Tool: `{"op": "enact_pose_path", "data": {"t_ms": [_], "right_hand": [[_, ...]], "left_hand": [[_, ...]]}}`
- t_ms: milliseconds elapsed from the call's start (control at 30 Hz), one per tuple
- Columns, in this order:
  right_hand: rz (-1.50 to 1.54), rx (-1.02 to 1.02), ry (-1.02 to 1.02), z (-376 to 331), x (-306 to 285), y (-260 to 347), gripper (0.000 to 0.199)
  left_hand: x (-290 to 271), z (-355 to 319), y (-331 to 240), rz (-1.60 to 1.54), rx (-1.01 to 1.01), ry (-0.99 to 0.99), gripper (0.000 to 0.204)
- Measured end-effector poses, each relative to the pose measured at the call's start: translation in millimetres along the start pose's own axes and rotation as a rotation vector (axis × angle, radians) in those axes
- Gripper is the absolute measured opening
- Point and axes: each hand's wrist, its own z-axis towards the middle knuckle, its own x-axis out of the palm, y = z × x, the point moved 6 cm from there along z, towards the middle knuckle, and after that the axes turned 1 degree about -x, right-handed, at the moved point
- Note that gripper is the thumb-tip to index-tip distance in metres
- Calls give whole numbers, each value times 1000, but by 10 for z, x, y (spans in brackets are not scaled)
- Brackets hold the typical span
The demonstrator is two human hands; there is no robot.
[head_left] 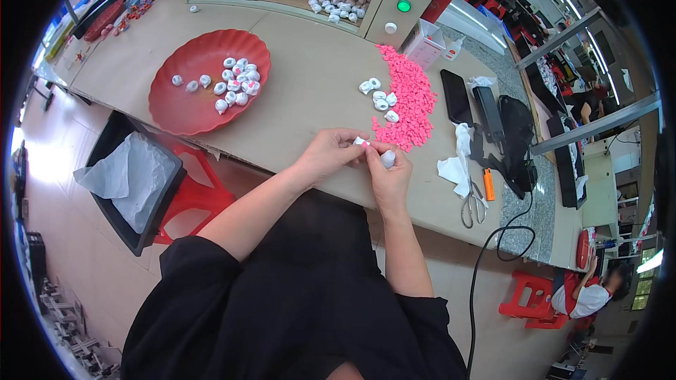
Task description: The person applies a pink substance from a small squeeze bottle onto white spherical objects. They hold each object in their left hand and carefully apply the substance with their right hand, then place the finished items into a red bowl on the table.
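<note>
At the table's front edge my two hands meet. My left hand (332, 155) has its fingers closed on a small white rounded piece (359, 141), with a spot of pink at its side. My right hand (391, 177) is closed too; its fingertips touch that piece, and a white rounded object (388, 159), like the end of a small bottle, shows in its grip. Just beyond lies a pile of small pink pieces (412, 98), with several white pieces (381, 100) beside it. A red scalloped dish (176, 112) on the left holds more white pieces, a few showing pink.
A cabinet (282, 1) with heaped white pieces and coloured buttons stands at the back. To the right are a phone (455, 96), scissors (473, 208), an orange lighter (489, 184), tissue (458, 162) and a black cable (473, 288). A black bin (144, 236) and red stool (204, 193) stand left.
</note>
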Motion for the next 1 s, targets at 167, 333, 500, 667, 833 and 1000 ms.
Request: {"op": "enact_pose_path", "data": {"t_ms": [167,333,500,667,833,1000], "right_hand": [[-26,-77,5,33,-35,-61,6],[-61,-97,20,67,14,-69,9],[126,38,-52,65,-74,-41,23],[286,-9,-49,78,-125,-102,25],[266,16,-52,41,-76,12,23],[428,134,-85,46,-188,-31,28]], "left_hand": [[23,34,20,-9,7,-3,30],[-14,-6,-15,-23,21,-26,31],[-798,-369,-775,430,566,-590,26],[-1040,-534,-1286,1575,692,-1003,23],[-317,475,-834,1100,637,-410,33],[-311,1188,-421,1048,513,-214,37]]}}
